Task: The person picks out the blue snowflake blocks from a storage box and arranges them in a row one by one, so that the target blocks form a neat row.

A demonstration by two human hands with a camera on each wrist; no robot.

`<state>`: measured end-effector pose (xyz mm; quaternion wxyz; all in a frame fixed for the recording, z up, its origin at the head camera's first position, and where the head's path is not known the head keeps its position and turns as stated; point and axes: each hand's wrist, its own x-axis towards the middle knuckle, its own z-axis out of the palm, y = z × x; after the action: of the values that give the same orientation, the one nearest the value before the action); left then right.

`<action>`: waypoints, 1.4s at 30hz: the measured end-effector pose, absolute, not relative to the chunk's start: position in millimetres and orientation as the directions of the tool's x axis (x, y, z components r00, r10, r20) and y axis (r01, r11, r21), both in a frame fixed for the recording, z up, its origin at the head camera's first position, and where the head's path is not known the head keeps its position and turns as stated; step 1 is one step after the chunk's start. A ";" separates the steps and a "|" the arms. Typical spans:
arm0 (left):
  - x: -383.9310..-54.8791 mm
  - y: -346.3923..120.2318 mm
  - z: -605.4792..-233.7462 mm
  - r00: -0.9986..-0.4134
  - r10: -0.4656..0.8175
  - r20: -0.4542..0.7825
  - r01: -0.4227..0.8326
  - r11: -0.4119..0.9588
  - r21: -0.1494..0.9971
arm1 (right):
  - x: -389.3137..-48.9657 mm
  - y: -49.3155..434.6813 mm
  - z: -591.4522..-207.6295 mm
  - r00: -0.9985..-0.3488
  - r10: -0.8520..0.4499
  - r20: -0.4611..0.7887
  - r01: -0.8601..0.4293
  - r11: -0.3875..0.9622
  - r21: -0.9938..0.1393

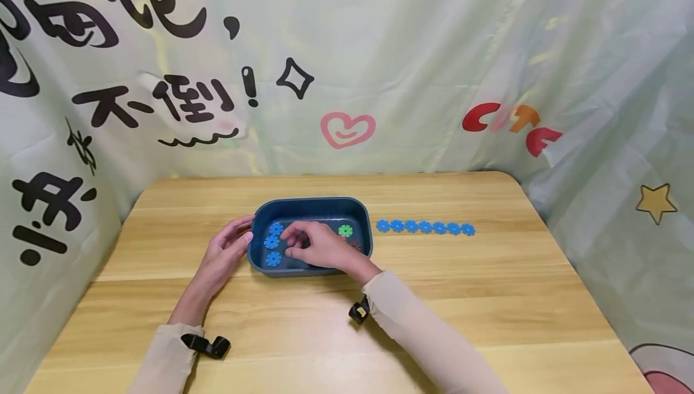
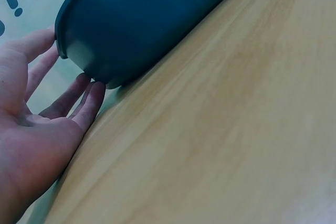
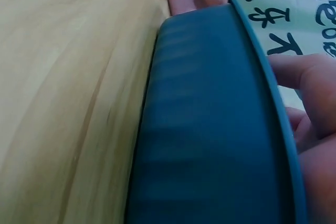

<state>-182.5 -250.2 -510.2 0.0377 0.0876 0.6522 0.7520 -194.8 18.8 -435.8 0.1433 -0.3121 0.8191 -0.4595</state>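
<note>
A dark blue rectangular bin (image 1: 309, 272) stands on the table with toothed plastic discs inside. At its left end lie blue discs (image 1: 273, 258), and a green disc (image 1: 345, 231) lies toward the right. My left hand (image 1: 229, 249) touches the bin's left end from outside, its fingers against the wall in the left wrist view. Over the inside of the bin hangs my right hand (image 1: 317, 244), fingers bent and thumb apart from the index finger, close to the blue discs. No disc shows between them. The bin wall hides part of this hand in the right wrist view.
To the right of the bin, several blue discs lie in a straight row (image 1: 425, 227) on the wooden table (image 1: 434, 322). A printed curtain (image 1: 412, 50) hangs behind the table and along its sides. Reddish discs (image 1: 355, 246) are partly hidden beneath the right wrist.
</note>
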 end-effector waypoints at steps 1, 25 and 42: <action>-182.2 -250.7 -510.4 -0.982 0.170 0.082 0.057 -0.146 0.988 | -195.9 15.6 -436.1 -0.759 -0.649 0.050 -0.383 0.384 -0.840; -182.7 -253.6 -509.4 -0.980 0.183 0.077 0.048 -0.157 0.986 | -209.6 -20.2 -452.0 -0.685 -0.728 -0.027 -0.550 0.541 -0.637; -181.8 -251.4 -508.6 -0.983 0.169 0.078 0.051 -0.153 0.987 | -214.3 -23.4 -455.9 -0.695 -0.715 -0.074 -0.547 0.593 -0.591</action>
<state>-181.8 -251.4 -508.6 0.0390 0.0849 0.6494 0.7547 -214.3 -23.4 -455.9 0.1538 -0.3589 0.8790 -0.2735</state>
